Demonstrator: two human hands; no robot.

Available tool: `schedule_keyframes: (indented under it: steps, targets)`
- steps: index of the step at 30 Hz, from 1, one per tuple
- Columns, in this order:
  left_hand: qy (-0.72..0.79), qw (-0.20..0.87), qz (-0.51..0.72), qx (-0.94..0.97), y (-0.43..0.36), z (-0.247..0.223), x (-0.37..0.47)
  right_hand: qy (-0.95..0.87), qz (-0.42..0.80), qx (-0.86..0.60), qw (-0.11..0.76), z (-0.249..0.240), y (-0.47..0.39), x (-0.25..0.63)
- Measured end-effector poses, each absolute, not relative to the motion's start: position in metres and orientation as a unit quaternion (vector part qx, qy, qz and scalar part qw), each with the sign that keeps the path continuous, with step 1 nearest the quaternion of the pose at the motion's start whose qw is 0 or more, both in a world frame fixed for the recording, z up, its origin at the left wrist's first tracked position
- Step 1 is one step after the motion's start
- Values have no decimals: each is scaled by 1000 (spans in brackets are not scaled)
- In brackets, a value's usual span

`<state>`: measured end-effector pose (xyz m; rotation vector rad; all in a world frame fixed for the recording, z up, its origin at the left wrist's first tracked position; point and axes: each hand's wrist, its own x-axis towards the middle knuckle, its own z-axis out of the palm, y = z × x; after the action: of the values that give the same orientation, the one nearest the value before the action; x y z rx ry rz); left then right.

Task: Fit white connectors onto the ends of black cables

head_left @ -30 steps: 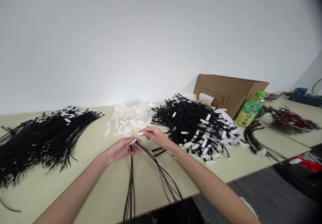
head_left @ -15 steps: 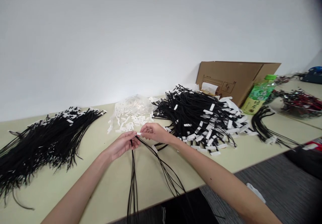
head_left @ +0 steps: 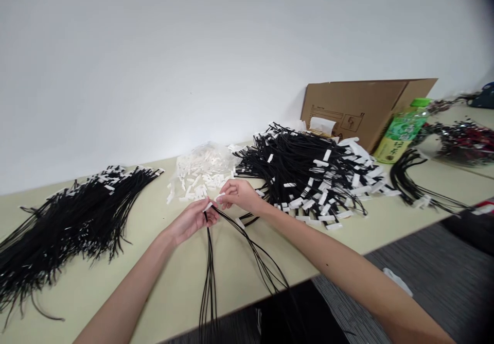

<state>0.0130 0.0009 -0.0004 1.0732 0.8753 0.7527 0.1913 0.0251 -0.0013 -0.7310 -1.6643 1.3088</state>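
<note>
Black cords (head_left: 210, 261) pinched in left hand (head_left: 191, 221); right hand (head_left: 241, 195) fingers pinch white tag (head_left: 220, 196)

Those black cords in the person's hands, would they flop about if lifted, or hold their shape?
Probably floppy: the cords droop from the left hand and hang limp over the table edge. Likely light, since the right hand pinches one with just its fingers. They may tangle easily; the pile nearby lies crisscrossed.
</note>
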Motion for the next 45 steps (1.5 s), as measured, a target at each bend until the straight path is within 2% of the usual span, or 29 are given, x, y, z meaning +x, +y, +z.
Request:
schedule_keyframes:
  steps: [8,15,19,21,26,29,33,35,37,41,43,45]
  targets:
    - [408,691,353,482,-2,-1,15,-690,506,-266,444,-6,25,190]
    - [399,695,395,449,-4,2,18,-728,441,-262,454,-4,24,188]
    - [373,703,422,434,-4,4,17,-750,334,-273,501,-2,19,189]
    - [341,718,434,423,-4,5,17,-788,257,-255,498,-1,15,190]
    - [301,741,450,398,-5,8,17,-879,-86,-194,427,-1,5,189]
    - [297,745,452,391,-6,8,18,-872,-150,-192,425,-1,4,187]
    - [296,752,440,391,-8,7,21,-864,-174,-175,440,-2,6,187]
    - [296,757,435,388,-9,7,22,-863,-157,-167,450,-1,6,187]
    - [298,759,437,378,-10,6,23,-861,-82,-170,472,3,3,186]
    - [296,760,462,350,-8,6,22,-770,233,-201,559,19,-6,184]
    - [296,754,478,341,-6,6,22,-657,410,-207,597,29,-6,187]
    - [302,745,492,334,-4,6,22,-537,525,-192,632,39,0,195]
